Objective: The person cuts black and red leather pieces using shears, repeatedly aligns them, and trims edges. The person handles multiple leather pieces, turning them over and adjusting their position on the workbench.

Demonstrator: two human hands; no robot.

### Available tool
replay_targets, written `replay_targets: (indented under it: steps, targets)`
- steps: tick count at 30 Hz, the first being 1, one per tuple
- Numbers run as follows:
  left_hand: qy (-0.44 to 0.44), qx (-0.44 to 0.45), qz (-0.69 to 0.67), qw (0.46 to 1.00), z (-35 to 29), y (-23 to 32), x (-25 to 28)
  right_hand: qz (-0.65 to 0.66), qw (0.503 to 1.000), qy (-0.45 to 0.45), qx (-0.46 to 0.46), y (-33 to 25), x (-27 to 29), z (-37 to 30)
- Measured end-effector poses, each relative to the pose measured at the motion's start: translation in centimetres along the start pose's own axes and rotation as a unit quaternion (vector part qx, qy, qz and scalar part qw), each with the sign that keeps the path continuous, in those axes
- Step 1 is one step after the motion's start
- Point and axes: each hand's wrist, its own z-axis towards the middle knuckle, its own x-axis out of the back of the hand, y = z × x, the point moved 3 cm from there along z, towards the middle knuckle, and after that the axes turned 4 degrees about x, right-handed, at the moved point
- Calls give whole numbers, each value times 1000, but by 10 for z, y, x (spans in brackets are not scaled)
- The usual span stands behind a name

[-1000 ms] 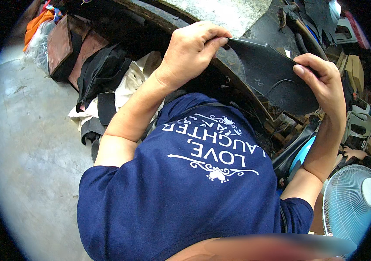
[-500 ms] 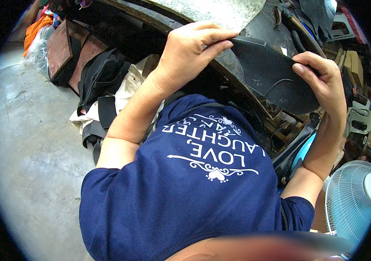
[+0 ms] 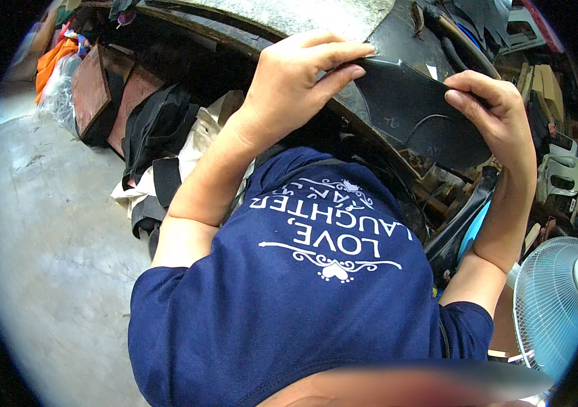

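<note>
Black sheet panel (image 3: 407, 98), curved line marked, spans between fingers, near tabletop (image 3: 405, 35) edge. Left hand (image 3: 290, 83): thumb, forefinger parted at panel corner; grip cannot be told. Right hand (image 3: 499, 108): fingers pinching upper edge. Advised: even tension, no creasing.

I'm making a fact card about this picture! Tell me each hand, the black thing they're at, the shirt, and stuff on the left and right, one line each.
Left hand: thumb and finger at the upper left end of the black sheet; tightness can't be told
Right hand: pinching the sheet's upper edge
Black sheet: thin, with pale marks and a curved line
Shirt: dark blue, white print
On the left: orange cloth, clear plastic bag, grey floor
On the right: fan, pale blue
</note>
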Motion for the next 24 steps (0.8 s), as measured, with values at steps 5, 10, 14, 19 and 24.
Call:
replay_targets:
  steps: [5, 10, 14, 19, 24]
  targets:
    - [-48, 64, -44, 996, -3, -1, 0, -37, 999, -1, 25, 1, -2, -1]
    - [-71, 130, -92, 985, -3, -3, -5, -61, 997, -1, 49, 4, -7, 0]
    - [-29, 53, -40, 997, 4, 4, -10, -44, 999, 5, 21, 5, -7, 0]
    - [-40, 80, -62, 994, 4, 9, -11, -43, 998, 11, 39, 4, -7, 1]
    - [-83, 160, -98, 979, 4, 5, -15, -26, 999, -5, 40, 9, -16, 1]
